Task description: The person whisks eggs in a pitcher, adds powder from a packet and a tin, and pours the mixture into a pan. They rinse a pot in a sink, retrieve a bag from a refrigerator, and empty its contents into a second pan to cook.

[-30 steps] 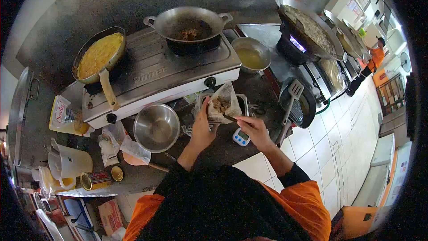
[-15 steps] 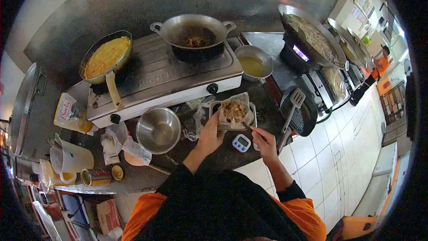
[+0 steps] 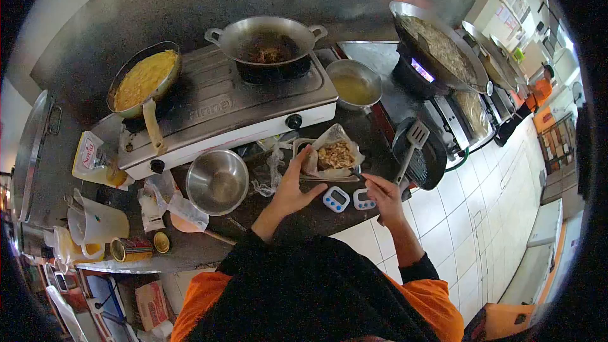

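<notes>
In the middle of the counter lies a paper-lined metal tray (image 3: pixel 294 145) with chopped brown food (image 3: pixel 337 155) in its lining paper (image 3: pixel 334 133). My left hand (image 3: pixel 292 185) is at its left side, thumb and fingers spread, the fingertips by the paper's edge. On the tray's right, my right hand (image 3: pixel 384 196) is closed around a slim utensil (image 3: pixel 360 175). Its end reaches the near right corner of the tray; its kind is not clear. Below the tray are two white-and-blue timers, the left timer (image 3: pixel 335 199) and the right timer (image 3: pixel 364 199).
A two-burner stove (image 3: pixel 221 111) carries a pan of yellow food (image 3: pixel 147 79) and a wok (image 3: pixel 266 38). Around me are a steel bowl (image 3: pixel 218 183), a pot of yellowish liquid (image 3: pixel 354 88), a slotted turner (image 3: pixel 416 139) on a black pan, and a large oil-filled wok (image 3: pixel 440 47). Another person (image 3: pixel 541 88) stands far right.
The food in its paper has gone from held up and tilted to resting in the tray. My left hand has loosened and spread its fingers. My right hand stays closed on the utensil.
</notes>
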A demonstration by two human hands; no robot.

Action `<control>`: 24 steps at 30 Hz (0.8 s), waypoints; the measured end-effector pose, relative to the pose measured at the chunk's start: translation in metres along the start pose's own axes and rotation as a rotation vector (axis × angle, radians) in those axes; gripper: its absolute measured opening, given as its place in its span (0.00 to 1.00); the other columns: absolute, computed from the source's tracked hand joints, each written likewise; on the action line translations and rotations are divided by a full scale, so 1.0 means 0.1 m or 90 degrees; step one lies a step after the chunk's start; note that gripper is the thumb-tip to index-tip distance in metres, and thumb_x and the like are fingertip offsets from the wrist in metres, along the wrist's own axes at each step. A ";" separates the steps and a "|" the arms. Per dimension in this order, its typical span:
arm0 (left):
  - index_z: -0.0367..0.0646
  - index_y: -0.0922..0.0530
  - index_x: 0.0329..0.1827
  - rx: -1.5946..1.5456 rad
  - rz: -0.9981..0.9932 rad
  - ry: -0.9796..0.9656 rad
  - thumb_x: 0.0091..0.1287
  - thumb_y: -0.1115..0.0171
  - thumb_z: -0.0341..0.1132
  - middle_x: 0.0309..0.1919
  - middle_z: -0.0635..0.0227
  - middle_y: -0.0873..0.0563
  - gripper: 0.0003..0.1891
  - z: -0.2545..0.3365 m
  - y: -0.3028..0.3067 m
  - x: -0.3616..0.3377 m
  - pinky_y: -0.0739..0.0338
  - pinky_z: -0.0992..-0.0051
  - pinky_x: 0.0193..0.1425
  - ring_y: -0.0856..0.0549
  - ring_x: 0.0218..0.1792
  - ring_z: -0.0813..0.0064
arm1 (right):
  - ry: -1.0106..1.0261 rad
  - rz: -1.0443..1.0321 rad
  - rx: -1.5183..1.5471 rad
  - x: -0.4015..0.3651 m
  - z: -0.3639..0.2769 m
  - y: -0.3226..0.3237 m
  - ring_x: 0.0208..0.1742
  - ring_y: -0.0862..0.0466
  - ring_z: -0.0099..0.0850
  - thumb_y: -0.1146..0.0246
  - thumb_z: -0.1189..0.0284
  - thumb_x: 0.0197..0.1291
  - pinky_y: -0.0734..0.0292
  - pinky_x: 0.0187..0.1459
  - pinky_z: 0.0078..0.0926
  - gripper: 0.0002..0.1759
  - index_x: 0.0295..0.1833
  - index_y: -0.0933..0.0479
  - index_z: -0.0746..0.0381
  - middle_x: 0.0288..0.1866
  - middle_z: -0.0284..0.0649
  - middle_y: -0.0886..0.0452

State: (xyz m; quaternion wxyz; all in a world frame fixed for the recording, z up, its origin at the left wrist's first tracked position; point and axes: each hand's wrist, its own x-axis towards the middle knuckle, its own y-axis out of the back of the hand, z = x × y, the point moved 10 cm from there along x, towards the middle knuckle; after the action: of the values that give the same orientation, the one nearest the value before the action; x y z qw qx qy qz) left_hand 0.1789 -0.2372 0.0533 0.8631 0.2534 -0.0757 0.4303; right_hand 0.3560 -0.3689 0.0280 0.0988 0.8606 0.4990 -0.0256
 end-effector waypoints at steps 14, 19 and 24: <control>0.41 0.22 0.34 0.461 0.035 0.203 0.59 0.46 0.54 0.30 0.55 0.18 0.22 -0.82 0.29 0.94 0.25 0.61 0.39 0.18 0.35 0.56 | 0.167 -0.092 -0.129 1.05 -1.69 -0.11 0.22 0.33 0.16 0.43 0.69 0.60 0.41 0.24 0.16 0.14 0.49 0.23 0.64 0.20 0.28 0.31; 0.38 0.21 0.33 0.485 0.044 0.193 0.60 0.44 0.47 0.30 0.54 0.18 0.18 -1.17 0.20 1.06 0.24 0.58 0.38 0.18 0.33 0.52 | 0.494 -0.003 -0.517 1.83 -2.63 -0.93 0.32 0.18 0.37 0.42 0.67 0.52 0.26 0.32 0.32 0.13 0.43 0.20 0.58 0.26 0.42 0.20; 0.37 0.20 0.30 0.408 0.076 0.254 0.57 0.40 0.47 0.24 0.54 0.18 0.18 -1.16 0.28 1.04 0.25 0.59 0.37 0.18 0.31 0.52 | 0.806 -0.079 -1.038 2.65 -2.31 -2.06 0.34 0.18 0.42 0.45 0.71 0.50 0.24 0.34 0.41 0.09 0.35 0.20 0.54 0.29 0.44 0.19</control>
State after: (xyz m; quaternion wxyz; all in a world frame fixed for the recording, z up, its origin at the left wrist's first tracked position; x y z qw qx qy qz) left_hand 0.2111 -0.0920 0.0003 0.7112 0.4171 0.2175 0.5225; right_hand 0.2983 0.0016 0.1868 0.3700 0.3605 0.3690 0.7727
